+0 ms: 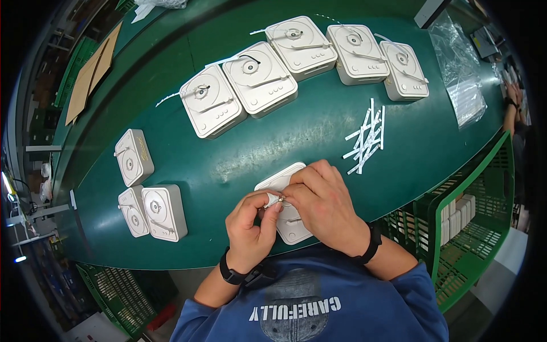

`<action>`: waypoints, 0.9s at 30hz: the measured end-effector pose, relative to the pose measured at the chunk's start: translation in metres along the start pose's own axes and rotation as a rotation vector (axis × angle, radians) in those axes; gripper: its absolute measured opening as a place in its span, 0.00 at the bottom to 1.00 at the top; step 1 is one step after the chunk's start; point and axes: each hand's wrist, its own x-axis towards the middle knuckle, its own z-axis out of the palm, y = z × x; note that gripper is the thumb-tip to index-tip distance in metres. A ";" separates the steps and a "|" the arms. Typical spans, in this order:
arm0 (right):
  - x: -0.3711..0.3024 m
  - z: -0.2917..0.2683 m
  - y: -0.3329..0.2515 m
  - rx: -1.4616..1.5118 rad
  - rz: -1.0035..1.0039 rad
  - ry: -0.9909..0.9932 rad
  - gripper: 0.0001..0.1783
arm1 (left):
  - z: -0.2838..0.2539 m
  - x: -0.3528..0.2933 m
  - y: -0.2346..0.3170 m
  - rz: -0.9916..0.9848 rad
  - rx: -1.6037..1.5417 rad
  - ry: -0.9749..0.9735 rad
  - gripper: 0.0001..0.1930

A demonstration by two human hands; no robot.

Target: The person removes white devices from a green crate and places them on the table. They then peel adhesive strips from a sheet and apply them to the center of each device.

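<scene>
A white box-shaped device styled like a small record player lies on the green table close to my body, largely covered by my hands. Above it, my left hand pinches a small white piece with a metallic-looking end between thumb and forefinger. My right hand is closed, its fingertips meeting at that metallic end. What exactly the piece is, I cannot make out. To the right of my hands lies a loose pile of white paper-like strips.
Several matching devices form an arc along the far side, most with a strip or cord on top. More devices stand at the left. A green crate holding white boxes is at the right. Clear plastic bags lie far right, near another person's hand.
</scene>
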 end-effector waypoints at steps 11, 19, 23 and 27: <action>0.000 0.002 0.010 0.033 -0.033 -0.019 0.06 | -0.008 0.017 0.006 0.305 0.293 -0.101 0.10; -0.004 0.006 0.011 0.122 -0.009 0.048 0.07 | -0.007 0.013 0.012 0.100 0.194 -0.075 0.09; -0.001 -0.002 0.012 0.168 -0.001 0.028 0.09 | -0.012 0.016 0.016 -0.012 0.157 -0.095 0.09; 0.000 -0.006 0.011 0.158 0.004 -0.017 0.08 | -0.011 0.023 0.022 0.006 0.233 -0.136 0.08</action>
